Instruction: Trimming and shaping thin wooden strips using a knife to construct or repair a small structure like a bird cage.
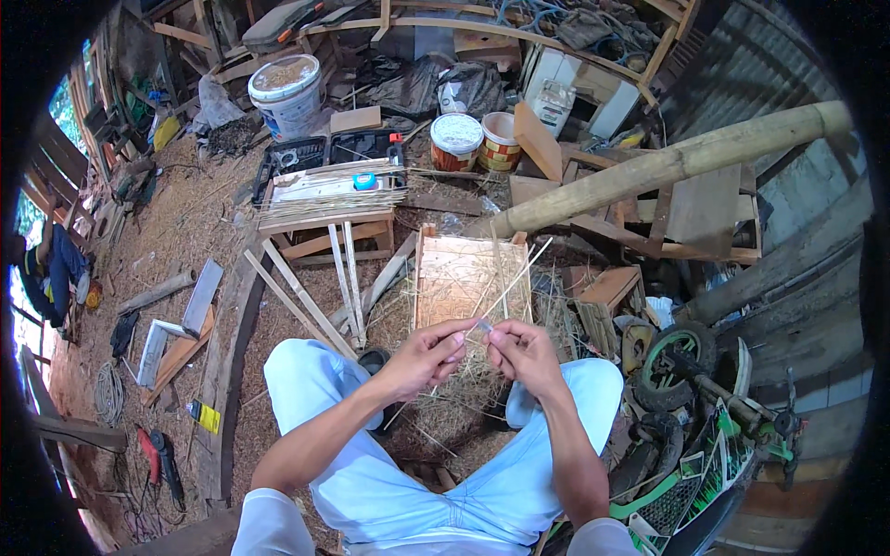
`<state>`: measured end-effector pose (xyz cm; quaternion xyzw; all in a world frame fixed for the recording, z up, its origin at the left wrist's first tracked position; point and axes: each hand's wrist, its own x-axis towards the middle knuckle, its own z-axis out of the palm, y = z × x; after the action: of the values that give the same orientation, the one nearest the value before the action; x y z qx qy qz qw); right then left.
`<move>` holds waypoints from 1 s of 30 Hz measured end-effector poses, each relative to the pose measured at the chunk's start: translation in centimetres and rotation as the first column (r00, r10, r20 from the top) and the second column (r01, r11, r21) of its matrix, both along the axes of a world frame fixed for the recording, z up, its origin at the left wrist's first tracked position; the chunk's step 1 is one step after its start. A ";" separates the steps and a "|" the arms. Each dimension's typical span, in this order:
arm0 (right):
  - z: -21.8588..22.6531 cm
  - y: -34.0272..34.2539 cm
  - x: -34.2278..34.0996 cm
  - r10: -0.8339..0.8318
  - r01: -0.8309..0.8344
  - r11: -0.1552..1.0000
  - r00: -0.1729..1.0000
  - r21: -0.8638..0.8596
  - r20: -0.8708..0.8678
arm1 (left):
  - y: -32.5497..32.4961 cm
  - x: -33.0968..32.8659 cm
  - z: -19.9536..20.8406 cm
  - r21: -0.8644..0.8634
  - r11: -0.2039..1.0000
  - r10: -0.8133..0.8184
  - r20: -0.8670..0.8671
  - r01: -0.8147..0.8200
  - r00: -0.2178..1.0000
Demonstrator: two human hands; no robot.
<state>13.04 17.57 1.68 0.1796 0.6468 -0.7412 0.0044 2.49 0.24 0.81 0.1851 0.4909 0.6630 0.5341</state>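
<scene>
One bare left hand (425, 360) and one bare right hand (525, 352) pinch thin, pale, straight wooden strips (521, 273), which could split if twisted unevenly.

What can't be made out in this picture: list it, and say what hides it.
Head view: the small grey piece between the left hand and right hand is too small to identify.
Head view: the thin pale strip can't be followed where the hands cover it.
Head view: part of the wooden panel's lower edge is hidden by the left hand.
</scene>
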 end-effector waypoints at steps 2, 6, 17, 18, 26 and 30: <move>-0.4 0.8 -0.1 -0.110 0.110 0.994 0.992 -0.013 -0.061 | 0.0 0.0 0.4 0.002 1.000 -0.017 -0.021 0.017 1.000; 0.0 2.0 -0.1 -0.182 0.177 0.983 0.977 -0.053 -0.110 | 0.0 0.4 0.7 -0.040 0.998 -0.041 -0.087 0.038 0.995; 0.3 4.0 0.7 -0.230 0.211 0.968 0.962 -0.135 -0.146 | 0.0 0.5 0.7 -0.032 0.993 -0.121 -0.182 0.117 0.976; 0.4 3.9 0.7 -0.202 0.183 0.973 0.970 -0.142 -0.134 | 0.0 0.5 0.5 -0.025 0.993 -0.115 -0.195 0.112 0.974; 0.5 2.9 0.7 -0.150 0.123 0.974 0.979 -0.191 -0.136 | 0.9 1.2 1.4 -0.033 0.990 -0.137 -0.023 0.136 0.990; 1.3 1.1 0.7 -0.069 0.055 0.993 0.988 -0.100 -0.138 | 2.0 1.5 0.2 -0.006 1.000 0.013 0.000 -0.013 1.000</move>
<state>13.76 18.68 2.94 0.1462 0.6032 -0.7821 -0.0557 3.94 2.20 1.00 0.1804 0.4941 0.6649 0.5304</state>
